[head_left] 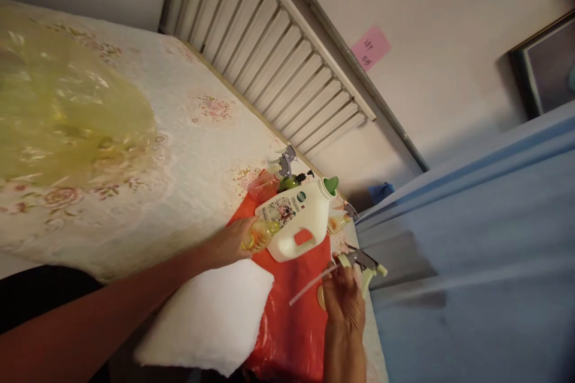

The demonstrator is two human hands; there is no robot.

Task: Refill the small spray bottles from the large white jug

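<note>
My left hand point(231, 243) is closed around a small clear bottle with a yellowish tint point(261, 236), its neck uncapped, beside a white jug point(309, 215). The jug stands tilted in the view, with a label and a green piece point(331, 184) at its mouth. In my right hand point(345, 302) is a grey and pale yellow trigger sprayer head point(366, 262), its thin dip tube point(312, 285) pointing down to the left. A round beige edge point(320, 298), partly hidden, shows beside that hand. Under these lies red plastic sheeting point(291, 323).
Spray bottles, including a pinkish one point(264, 185), and a green bottle with a black pump point(290, 182) stand behind the jug. Another spray bottle point(338, 224) is to its right. White padding point(215, 317) lies in front; a yellow plastic bag point(67, 108) is left. A blue curtain point(471, 239) hangs right.
</note>
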